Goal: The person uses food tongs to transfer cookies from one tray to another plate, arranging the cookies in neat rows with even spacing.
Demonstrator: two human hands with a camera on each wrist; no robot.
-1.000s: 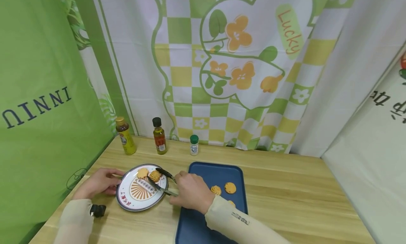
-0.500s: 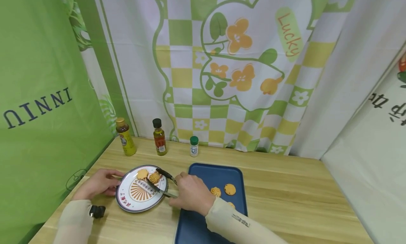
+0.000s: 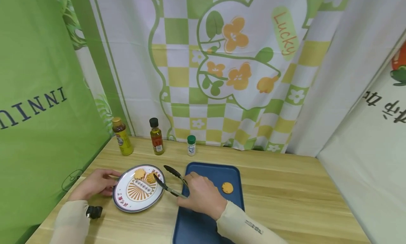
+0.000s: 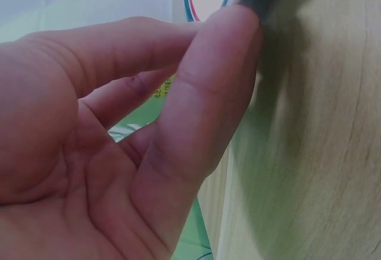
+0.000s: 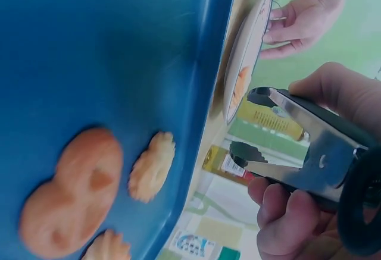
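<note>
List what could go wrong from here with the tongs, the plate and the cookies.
1. The tongs are open and empty in the right hand; a hard squeeze on the next cookie may crumble it.
2. The two cookies sit near the plate's far rim, so a nudge from the tips might push them off.
3. The left hand only touches the plate's edge; the plate may slide.

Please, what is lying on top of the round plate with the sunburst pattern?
Two cookies lie side by side at the far edge of the plate. The tongs in the right hand are open with nothing between the tips. The left hand touches the plate's rim and covers a small part of it.
</note>
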